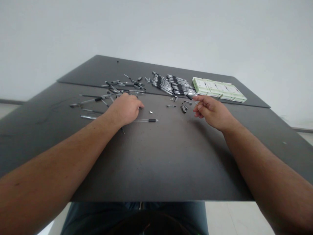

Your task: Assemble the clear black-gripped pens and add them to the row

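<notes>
My right hand (210, 109) is raised over the table, with thumb and forefinger closed on a pen barrel that has a black end (189, 97) and a clear part by the fingers. My left hand (128, 107) is low among loose pen parts on the left, its fingers curled downward; what they grip, if anything, is hidden. Beneath and beside it lies a clear barrel with a black grip (152, 120). A small silver pen tip (151, 112) rests just right of that hand. Black caps (183, 108) lie between the hands.
Several finished-looking pens (161, 83) lie in two rows at the back middle, a second row (181, 85) beside the first. Light green and white boxes (220, 88) stand at the back right. Scattered pen parts (117, 86) spread behind the left hand. The grey table (161, 163) has a seam across it.
</notes>
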A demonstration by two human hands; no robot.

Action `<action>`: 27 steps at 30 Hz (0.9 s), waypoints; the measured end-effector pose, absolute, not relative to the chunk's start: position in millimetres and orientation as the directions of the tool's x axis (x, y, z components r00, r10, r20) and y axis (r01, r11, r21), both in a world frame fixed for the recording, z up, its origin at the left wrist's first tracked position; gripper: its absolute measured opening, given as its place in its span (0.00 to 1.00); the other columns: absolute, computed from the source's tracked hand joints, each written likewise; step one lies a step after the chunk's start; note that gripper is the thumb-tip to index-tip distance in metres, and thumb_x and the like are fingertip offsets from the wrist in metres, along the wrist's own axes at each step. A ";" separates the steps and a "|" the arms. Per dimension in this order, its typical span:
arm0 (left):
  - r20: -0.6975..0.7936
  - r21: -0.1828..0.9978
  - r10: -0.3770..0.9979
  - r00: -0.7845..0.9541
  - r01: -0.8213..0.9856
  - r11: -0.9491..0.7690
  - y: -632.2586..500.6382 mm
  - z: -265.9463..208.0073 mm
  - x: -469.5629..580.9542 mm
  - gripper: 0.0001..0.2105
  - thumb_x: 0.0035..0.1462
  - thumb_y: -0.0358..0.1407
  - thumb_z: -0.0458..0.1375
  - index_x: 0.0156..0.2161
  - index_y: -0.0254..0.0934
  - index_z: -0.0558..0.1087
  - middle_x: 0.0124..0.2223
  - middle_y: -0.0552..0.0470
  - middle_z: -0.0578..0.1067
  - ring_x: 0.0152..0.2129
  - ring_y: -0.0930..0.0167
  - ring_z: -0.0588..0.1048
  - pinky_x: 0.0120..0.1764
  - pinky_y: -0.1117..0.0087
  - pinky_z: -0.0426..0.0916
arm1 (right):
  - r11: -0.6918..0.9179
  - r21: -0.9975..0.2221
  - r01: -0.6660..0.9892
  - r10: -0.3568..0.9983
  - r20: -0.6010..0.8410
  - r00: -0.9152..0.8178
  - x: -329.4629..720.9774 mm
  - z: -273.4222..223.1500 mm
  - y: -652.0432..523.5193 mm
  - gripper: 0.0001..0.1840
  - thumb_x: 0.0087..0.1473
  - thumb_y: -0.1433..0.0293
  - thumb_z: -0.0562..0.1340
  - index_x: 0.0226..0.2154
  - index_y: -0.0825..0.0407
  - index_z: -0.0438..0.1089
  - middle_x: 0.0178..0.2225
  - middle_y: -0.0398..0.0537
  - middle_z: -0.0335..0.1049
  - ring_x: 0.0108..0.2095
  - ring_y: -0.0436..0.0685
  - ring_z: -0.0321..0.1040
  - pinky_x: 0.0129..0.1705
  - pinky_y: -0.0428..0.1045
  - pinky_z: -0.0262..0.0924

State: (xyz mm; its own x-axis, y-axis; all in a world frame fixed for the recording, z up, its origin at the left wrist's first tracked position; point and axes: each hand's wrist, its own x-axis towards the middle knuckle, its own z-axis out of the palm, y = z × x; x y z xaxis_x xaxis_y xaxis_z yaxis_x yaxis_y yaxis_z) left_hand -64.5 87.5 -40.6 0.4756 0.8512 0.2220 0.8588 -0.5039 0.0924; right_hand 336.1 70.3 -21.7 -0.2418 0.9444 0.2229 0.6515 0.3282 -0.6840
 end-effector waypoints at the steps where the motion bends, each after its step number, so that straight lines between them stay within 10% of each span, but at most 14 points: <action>1: 0.213 0.056 0.835 0.507 0.847 -0.529 86.6 -39.1 -62.2 0.23 0.66 0.31 0.51 0.54 0.37 0.88 0.54 0.38 0.87 0.57 0.51 0.81 0.63 0.47 0.69 | 0.327 -0.682 0.654 0.945 0.218 -0.246 336.0 -22.1 70.6 0.25 0.68 0.67 0.61 0.65 0.51 0.71 0.41 0.49 0.82 0.33 0.56 0.80 0.36 0.52 0.73; 15: 0.183 0.028 0.725 0.664 0.733 -0.679 79.9 -34.6 -49.8 0.22 0.64 0.30 0.51 0.49 0.35 0.88 0.51 0.43 0.89 0.52 0.56 0.85 0.62 0.53 0.74 | 0.291 -0.663 0.690 0.956 0.174 -0.237 329.2 -19.5 67.9 0.26 0.68 0.68 0.62 0.66 0.51 0.72 0.42 0.50 0.83 0.33 0.57 0.81 0.40 0.54 0.75; 27: 0.182 0.134 0.801 0.571 0.792 -0.595 73.4 -31.2 -42.8 0.16 0.64 0.40 0.58 0.48 0.37 0.86 0.45 0.42 0.87 0.49 0.55 0.85 0.56 0.54 0.77 | 0.284 -0.637 0.716 0.957 0.144 -0.252 321.3 -18.6 65.7 0.16 0.58 0.79 0.61 0.47 0.49 0.73 0.37 0.45 0.83 0.35 0.56 0.81 0.41 0.51 0.71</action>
State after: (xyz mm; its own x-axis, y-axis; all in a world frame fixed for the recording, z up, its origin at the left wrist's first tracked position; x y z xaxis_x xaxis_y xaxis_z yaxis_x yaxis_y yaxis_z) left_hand -42.8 73.4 -31.2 0.5710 0.8006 0.1816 0.7922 -0.5954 0.1343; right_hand 321.3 65.7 -18.6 -0.2517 0.9570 0.1443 0.7164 0.2844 -0.6371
